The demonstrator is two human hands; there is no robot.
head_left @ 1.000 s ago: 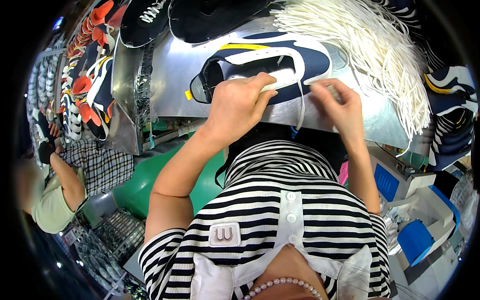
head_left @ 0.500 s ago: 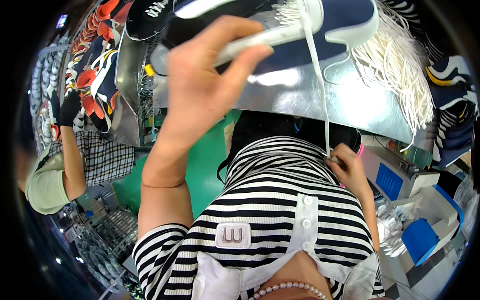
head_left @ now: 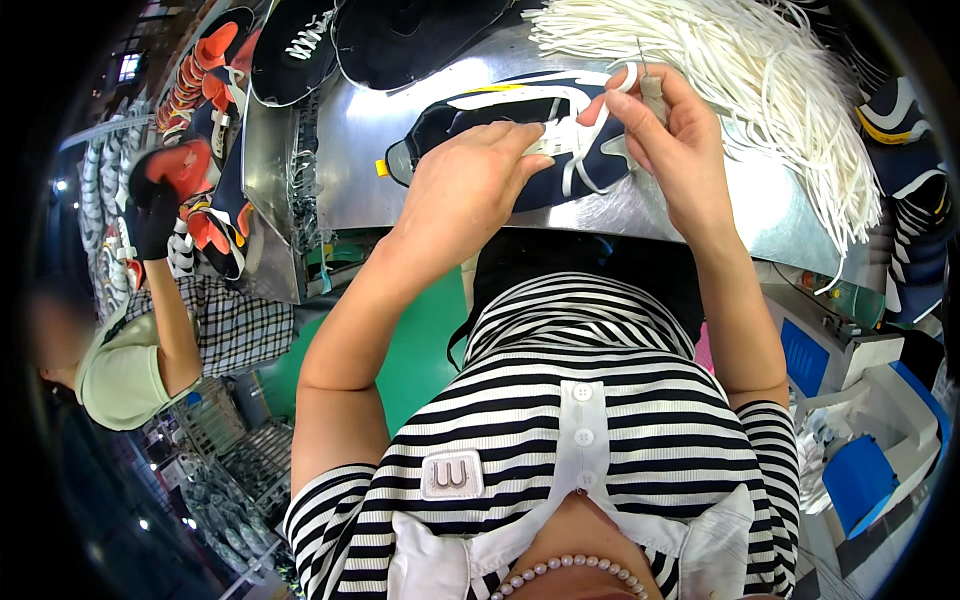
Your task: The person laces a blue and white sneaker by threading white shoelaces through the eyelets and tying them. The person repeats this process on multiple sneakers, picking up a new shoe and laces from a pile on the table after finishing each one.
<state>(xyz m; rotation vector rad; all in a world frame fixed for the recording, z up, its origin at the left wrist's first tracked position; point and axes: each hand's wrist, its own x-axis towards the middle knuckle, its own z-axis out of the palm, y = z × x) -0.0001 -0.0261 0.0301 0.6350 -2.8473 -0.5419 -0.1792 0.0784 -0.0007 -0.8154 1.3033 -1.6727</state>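
A navy and white shoe upper [head_left: 470, 115] lies flat on the shiny metal table [head_left: 350, 170]. My left hand [head_left: 470, 185] presses down on its middle, fingers over the lacing area. My right hand [head_left: 665, 130] is raised at the shoe's right end, pinching a white lace [head_left: 585, 160] that loops out of the upper. A thin tool tip seems to stick up from those fingers.
A big heap of white laces [head_left: 760, 70] covers the table's far right. Dark shoe uppers [head_left: 400, 25] lie at the back, more navy ones [head_left: 920, 200] at the right. A co-worker in a glove [head_left: 150, 215] handles red shoes at the left. Blue and white boxes [head_left: 860, 480] stand lower right.
The shoe, lifted close to the camera half a second ago, lies back on the table. My left hand came down with it. My right hand rose from my lap to the lace.
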